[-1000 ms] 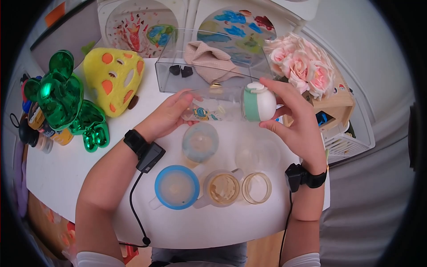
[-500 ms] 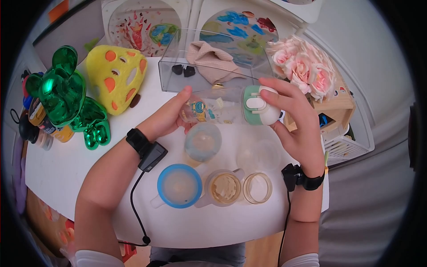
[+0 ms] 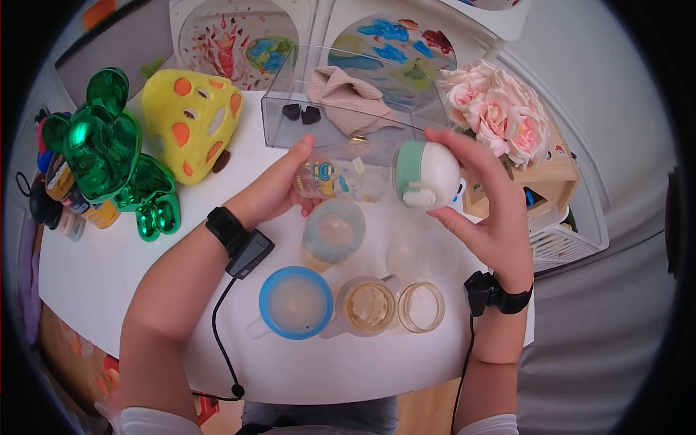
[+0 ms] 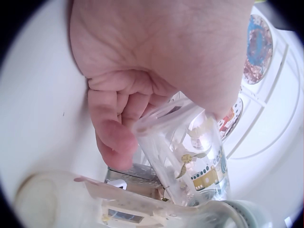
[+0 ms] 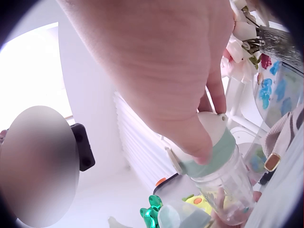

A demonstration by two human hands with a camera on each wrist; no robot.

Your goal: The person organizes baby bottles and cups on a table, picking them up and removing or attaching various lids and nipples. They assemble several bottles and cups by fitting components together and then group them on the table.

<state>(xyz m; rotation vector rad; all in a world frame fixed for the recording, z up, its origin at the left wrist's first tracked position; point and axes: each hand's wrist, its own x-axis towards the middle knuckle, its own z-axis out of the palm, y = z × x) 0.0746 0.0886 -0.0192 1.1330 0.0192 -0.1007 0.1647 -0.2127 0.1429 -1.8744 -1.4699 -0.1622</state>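
Observation:
A clear bottle [image 3: 355,172] with printed pictures lies on its side in the air above the table. My left hand [image 3: 279,181] grips its base end, thumb on top and fingers beneath. At the other end is a white and green lid [image 3: 428,174], which my right hand [image 3: 489,203] holds between thumb and fingers. In the right wrist view the thumb presses the green band of the lid [image 5: 213,156]. The left wrist view shows the bottle [image 4: 190,156] against the left palm, with curled fingers [image 4: 116,142] beside it.
Below the bottle stand a frosted round container [image 3: 334,230], a blue-rimmed cup [image 3: 296,303], a handled cup [image 3: 367,306] and a glass ring-like jar [image 3: 421,307]. Behind is a clear box [image 3: 290,130] with a cloth [image 3: 348,98]. A green bear figure [image 3: 101,148] and yellow plush [image 3: 190,123] stand left, flowers [image 3: 500,112] right.
The lid has turned between my right fingers, its white clasp passing from out of sight to the top and then to the near side. The left hand keeps hold of the bottle.

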